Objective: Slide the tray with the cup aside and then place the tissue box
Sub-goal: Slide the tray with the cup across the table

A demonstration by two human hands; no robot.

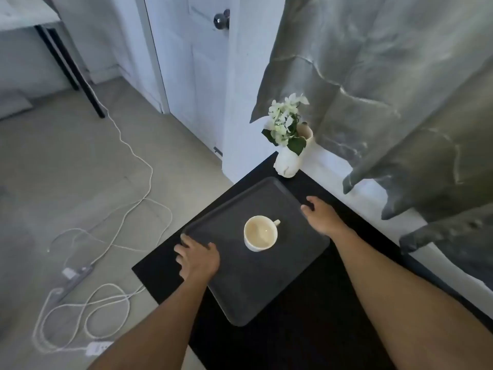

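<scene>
The dark grey, round-cornered tray [256,276], carrying an upright white cup [261,233], lies on the black table [306,329], left hand [198,259] and right hand [324,217] gripping opposite rims.

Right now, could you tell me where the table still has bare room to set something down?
The table is bare near the person, below the tray. The far corner is crowded: vase, tray, cup, with the left hand and right hand at the tray's edges.
</scene>
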